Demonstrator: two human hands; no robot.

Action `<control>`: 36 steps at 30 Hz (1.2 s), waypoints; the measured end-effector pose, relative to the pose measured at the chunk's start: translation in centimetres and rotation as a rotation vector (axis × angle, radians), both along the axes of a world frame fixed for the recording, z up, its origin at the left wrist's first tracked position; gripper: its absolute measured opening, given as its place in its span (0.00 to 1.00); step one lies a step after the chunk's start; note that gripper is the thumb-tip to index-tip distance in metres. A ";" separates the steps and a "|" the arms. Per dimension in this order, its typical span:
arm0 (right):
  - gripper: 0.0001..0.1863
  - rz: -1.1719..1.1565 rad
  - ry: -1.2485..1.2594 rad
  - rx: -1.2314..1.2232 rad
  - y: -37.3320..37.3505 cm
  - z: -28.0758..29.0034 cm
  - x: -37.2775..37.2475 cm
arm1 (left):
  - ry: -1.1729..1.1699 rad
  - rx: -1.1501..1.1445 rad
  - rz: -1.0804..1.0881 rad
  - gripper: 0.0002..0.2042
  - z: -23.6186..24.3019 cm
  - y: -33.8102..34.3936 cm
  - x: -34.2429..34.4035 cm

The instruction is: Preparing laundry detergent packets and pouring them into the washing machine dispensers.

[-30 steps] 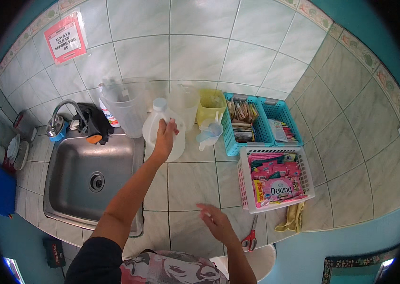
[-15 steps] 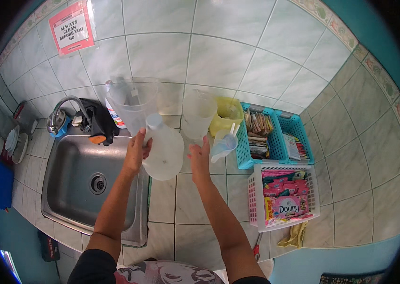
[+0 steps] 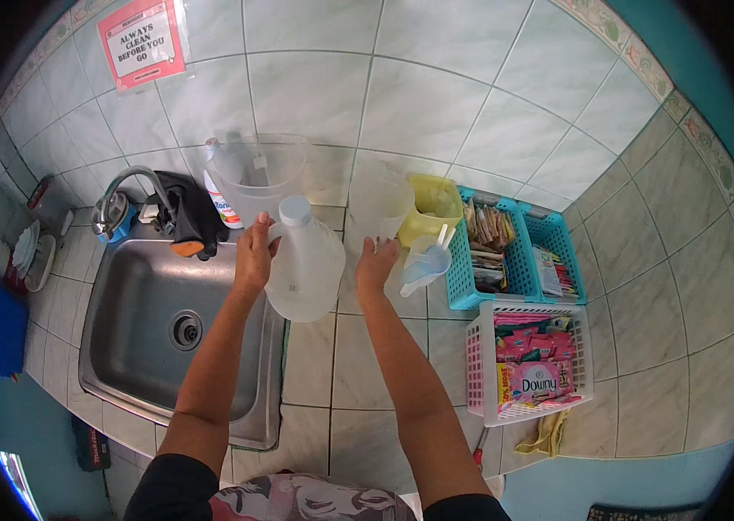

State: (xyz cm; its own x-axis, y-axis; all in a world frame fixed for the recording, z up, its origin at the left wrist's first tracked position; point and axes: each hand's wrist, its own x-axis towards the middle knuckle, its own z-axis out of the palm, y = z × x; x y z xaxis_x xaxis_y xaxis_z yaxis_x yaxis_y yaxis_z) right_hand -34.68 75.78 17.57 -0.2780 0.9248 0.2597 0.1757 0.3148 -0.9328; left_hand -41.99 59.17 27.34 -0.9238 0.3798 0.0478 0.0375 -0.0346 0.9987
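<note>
A translucent white plastic jug point(image 3: 304, 273) with a white cap stands in front of me, just right of the sink. My left hand point(image 3: 254, 256) is closed around its handle on the left side. My right hand point(image 3: 376, 265) has its fingers stretched out at the lower part of a clear plastic container point(image 3: 381, 204); whether they touch it I cannot tell. Behind the jug is a larger clear bucket-like container point(image 3: 261, 169). Right of my right hand lie pale blue and white plastic scoops or funnels point(image 3: 426, 263), beside a yellow container point(image 3: 432, 200).
A steel sink point(image 3: 150, 300) with a curved faucet point(image 3: 137, 174) is at left, a dark cloth point(image 3: 183, 208) and a white bottle point(image 3: 221, 195) behind it. Two turquoise baskets point(image 3: 461, 273) and a white basket point(image 3: 479, 365) of pink sachets stand at right. A yellow cloth point(image 3: 545, 434) hangs at the counter's edge.
The view has shifted slightly, so the scene sits further right. The jug, held by my left hand, has lifted or tipped a little away from me. My right hand has reached slightly forward.
</note>
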 end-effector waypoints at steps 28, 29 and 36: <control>0.11 0.466 -0.268 -0.183 -8.4 1.4 19.8 | 0.106 0.391 0.163 0.23 -4.3 1.3 0.6; 0.11 0.479 -0.267 -0.162 -9.0 2.1 20.0 | 0.117 0.407 0.168 0.23 -4.4 1.6 0.5; 0.10 0.465 -0.240 -0.153 -9.6 2.5 20.8 | 0.094 0.495 0.221 0.22 -2.7 7.1 0.7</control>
State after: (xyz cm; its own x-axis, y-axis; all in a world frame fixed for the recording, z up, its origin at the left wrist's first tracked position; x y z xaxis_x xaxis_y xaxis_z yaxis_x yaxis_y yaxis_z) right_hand -13.91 66.23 20.07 -0.7017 0.7124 0.0107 0.2640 0.2739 -0.9248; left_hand -41.24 66.23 24.65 -0.9622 0.0880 0.2577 0.1856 -0.4803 0.8572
